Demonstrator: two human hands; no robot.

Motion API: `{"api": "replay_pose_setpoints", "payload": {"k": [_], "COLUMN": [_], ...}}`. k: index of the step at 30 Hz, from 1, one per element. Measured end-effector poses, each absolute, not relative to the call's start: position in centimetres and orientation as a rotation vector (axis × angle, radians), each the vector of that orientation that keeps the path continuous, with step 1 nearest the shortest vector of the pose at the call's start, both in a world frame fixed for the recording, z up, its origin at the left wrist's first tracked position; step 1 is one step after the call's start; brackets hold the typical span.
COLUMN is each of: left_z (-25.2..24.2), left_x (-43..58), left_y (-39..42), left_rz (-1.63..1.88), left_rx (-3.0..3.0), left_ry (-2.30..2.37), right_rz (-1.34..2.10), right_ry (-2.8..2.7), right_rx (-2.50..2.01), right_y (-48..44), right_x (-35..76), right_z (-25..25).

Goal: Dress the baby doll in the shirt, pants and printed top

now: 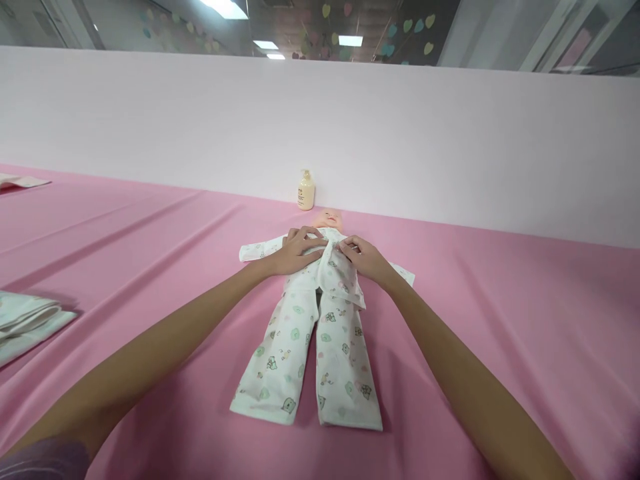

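Observation:
A baby doll (330, 218) lies on its back, dressed in a white long-sleeved baby shirt (341, 275) with small printed figures. Matching baby trousers (295, 347) cover its legs, both legs of the cloth spread toward me. My left hand (299, 251) rests on the left side of the shirt's chest, fingers apart, their tips near the front edge. Across from it, my right hand (364, 257) pinches the shirt by the front opening below the neck. What lies under the fingertips is hidden. One sleeve stretches out to each side.
Behind the doll's head stands a cream pump bottle (306, 192) against the white wall (320, 127). Folded printed cloth (30, 323) lies at the left edge, with another pale cloth (20, 181) farther back. The pink sheet (500, 320) has several creases.

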State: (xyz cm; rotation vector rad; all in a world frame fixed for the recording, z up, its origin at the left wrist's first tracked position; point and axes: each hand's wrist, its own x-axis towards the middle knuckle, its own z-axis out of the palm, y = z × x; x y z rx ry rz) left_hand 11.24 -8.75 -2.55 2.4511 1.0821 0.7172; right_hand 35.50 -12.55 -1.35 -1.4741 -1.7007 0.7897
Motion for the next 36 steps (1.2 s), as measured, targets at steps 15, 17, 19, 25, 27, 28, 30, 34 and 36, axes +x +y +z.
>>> {"api": "replay_pose_setpoints", "payload": {"k": [15,17,19,25,27,28,30,34,36], "left_z": [-2.5,-1.9,-1.3,-0.5,-0.6,-0.6,-0.6,-0.1,0.0], "left_x": [9.1,8.8,8.6,9.2,9.7,10.0,10.2,9.6,8.8], "left_y": [-12.6,-13.1,-13.7,-15.4,-16.0,-16.2,-16.7,-17.7,-18.1], "left_rz": [0.581,0.511,0.469,0.559,0.557,0.538,0.488,0.527,0.607], "left_rx": [2.526,2.545,2.558,2.707,2.845,2.921,3.057,3.072,2.944], "left_ry": [0.912,0.913,0.939,1.056,1.092,1.105,1.092,0.880,0.799], "right_rz": [0.647,0.681,0.735,0.457,0.295,0.216,0.092,0.116,0.167], "right_ry": [-2.047,-2.205,-2.340,-2.439,-2.466,-2.491,-2.534,-2.483,-2.419], "right_rx": [-1.555,-1.587,-1.618,-1.706,-1.714,-1.689,-1.577,-1.343,-1.278], "right_y": [-15.3,-17.0,-18.5,-20.2,-20.5,-20.7,-21.2,-22.3,-22.9], "right_x": [36.6,35.9,35.1,32.2,31.4,31.1,31.0,32.4,33.7], "right_z": [1.7,2.9,3.7,2.5,1.8,1.4,0.9,0.2,0.0]}}
